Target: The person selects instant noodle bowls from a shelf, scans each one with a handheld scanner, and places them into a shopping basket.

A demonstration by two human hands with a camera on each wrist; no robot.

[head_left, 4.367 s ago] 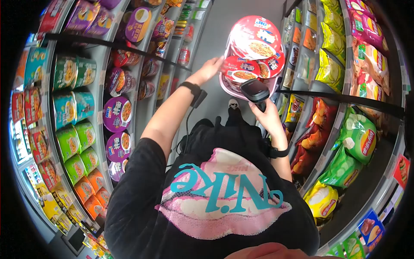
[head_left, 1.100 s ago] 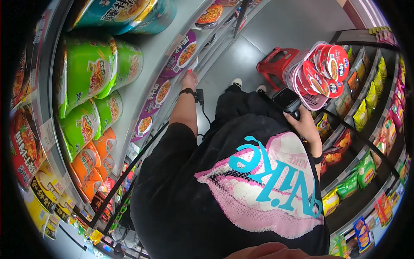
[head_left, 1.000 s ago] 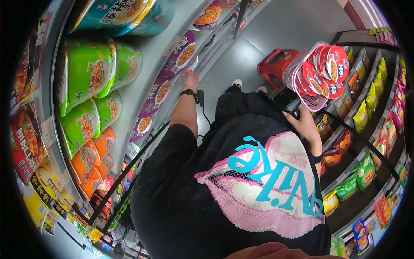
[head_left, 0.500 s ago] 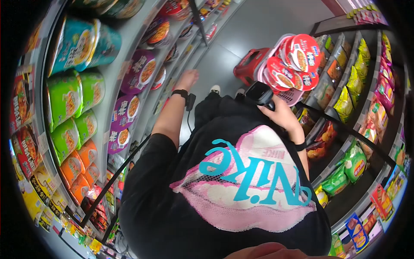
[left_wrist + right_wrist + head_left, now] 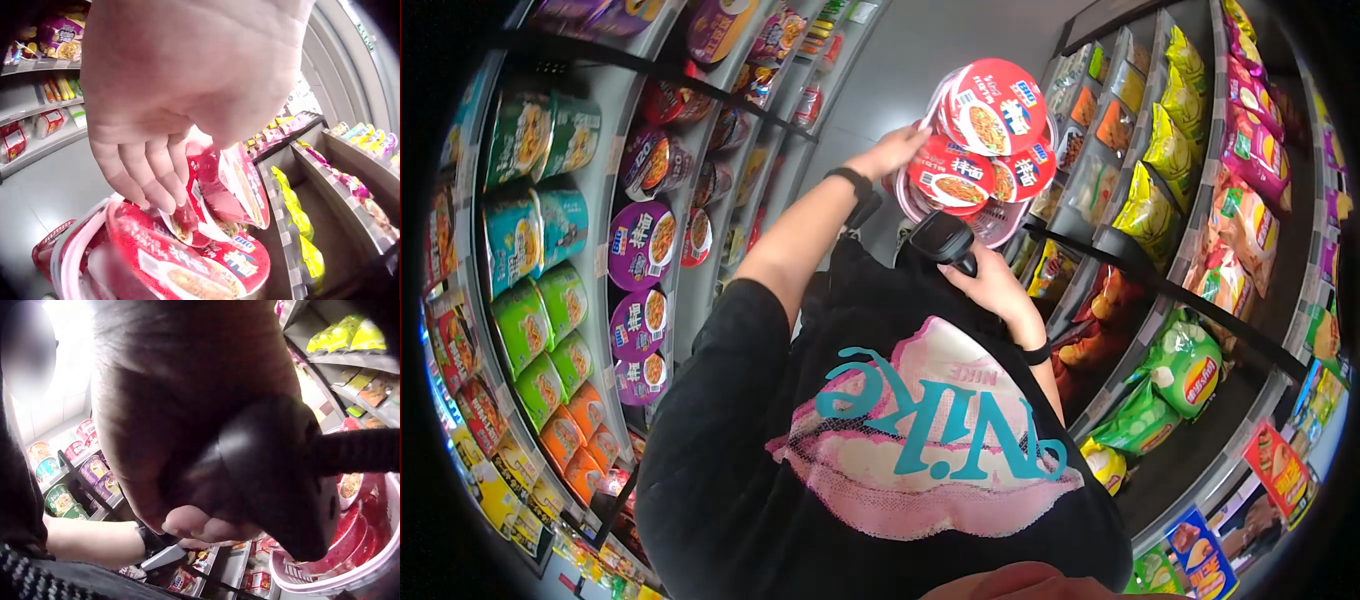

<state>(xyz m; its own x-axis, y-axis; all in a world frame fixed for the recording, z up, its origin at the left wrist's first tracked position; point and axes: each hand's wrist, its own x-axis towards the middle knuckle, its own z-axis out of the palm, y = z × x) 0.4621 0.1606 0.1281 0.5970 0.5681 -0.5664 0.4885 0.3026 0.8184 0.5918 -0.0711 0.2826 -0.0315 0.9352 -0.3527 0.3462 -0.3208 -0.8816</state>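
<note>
My left hand (image 5: 892,152) is at the left edge of a pile of red instant noodle bowls (image 5: 990,112) in a pink basket (image 5: 1002,226). In the left wrist view its curled fingers (image 5: 164,187) lie against the rim of an upper noodle bowl (image 5: 240,187); the thumb tip is hidden. My right hand (image 5: 997,287) grips a black barcode scanner (image 5: 940,238) by its handle, its head just in front of the basket's near side. In the right wrist view the fingers (image 5: 187,522) wrap round the dark scanner body (image 5: 269,469), with the basket (image 5: 334,584) beyond.
A left shelf holds purple noodle bowls (image 5: 640,245), green noodle cups (image 5: 525,325) and teal noodle cups (image 5: 512,240). On the right, shelves carry yellow chip bags (image 5: 1150,205) and green chip bags (image 5: 1190,365). A red stool leg (image 5: 53,240) shows by the basket.
My left hand has moved from beside the left shelf to the noodle bowls in the basket. The head view has turned, and the right hand still holds the scanner.
</note>
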